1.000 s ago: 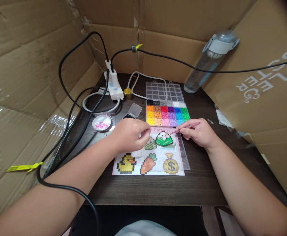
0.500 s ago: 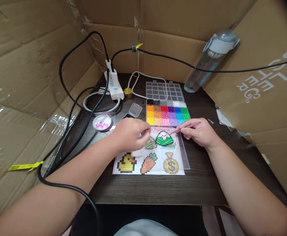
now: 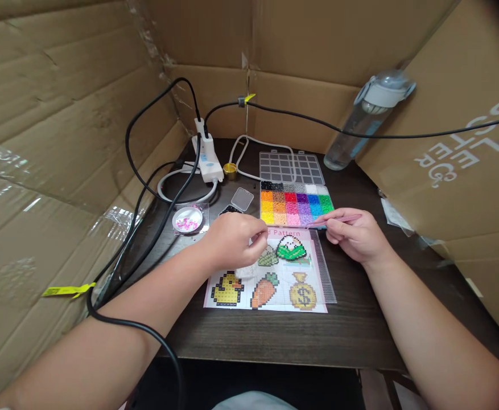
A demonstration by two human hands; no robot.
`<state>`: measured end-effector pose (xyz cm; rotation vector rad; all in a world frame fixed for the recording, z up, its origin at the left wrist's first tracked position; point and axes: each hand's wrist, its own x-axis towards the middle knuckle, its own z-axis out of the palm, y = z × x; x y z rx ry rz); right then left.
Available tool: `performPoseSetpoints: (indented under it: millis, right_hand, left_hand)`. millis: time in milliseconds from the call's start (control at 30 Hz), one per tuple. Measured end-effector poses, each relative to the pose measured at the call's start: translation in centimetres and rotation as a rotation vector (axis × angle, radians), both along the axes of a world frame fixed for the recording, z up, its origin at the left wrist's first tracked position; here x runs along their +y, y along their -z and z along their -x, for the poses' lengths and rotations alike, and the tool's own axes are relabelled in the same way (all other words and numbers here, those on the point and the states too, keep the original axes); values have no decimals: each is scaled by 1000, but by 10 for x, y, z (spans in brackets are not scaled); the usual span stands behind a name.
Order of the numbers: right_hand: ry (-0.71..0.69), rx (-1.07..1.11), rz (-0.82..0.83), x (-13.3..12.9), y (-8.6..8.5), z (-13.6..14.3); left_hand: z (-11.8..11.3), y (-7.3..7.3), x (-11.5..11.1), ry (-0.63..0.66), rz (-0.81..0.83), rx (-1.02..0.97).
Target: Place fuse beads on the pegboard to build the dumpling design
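My right hand (image 3: 355, 233) grips pink tweezers (image 3: 343, 218), whose tip points left near the front edge of the colour-sorted bead box (image 3: 297, 208). My left hand (image 3: 238, 239) is closed in a pinch above the left part of the pattern sheet (image 3: 285, 302); what it holds, if anything, is too small to tell. Between the hands a green and white bead figure with a black outline (image 3: 292, 249) lies on a clear pegboard (image 3: 326, 279) over the sheet. A small clear bag (image 3: 246, 271) is partly hidden below my left hand.
A white dish of pink beads (image 3: 187, 220) and an open small case of black beads (image 3: 231, 210) lie at the left. Behind are a power strip (image 3: 209, 159), gold cup (image 3: 230, 171) and bottle (image 3: 362, 122). A black cable (image 3: 138, 326) crosses my left forearm.
The tweezers in my right hand have moved from the bead figure up to the bead box's front edge. The whole view has shifted slightly. My left hand keeps its pinch.
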<state>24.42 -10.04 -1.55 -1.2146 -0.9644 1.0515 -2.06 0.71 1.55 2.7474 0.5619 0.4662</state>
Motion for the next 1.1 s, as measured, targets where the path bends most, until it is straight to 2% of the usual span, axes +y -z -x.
performPoseSetpoints:
  millis: [233,433,733,1100]
  right_hand:
    - [98,284,-19,1,-8,0]
    - [40,373,-37,-2,-11,0]
    - [65,408,21,-1,-15,8]
    - [43,379,0,0,-13,6]
  left_hand:
    - [1,0,0,-2,-10,-13]
    - [2,0,0,0,-31,-13]
    - [2,0,-1,-19,-26,-1]
    - [2,1,-1,-13,-42,-13]
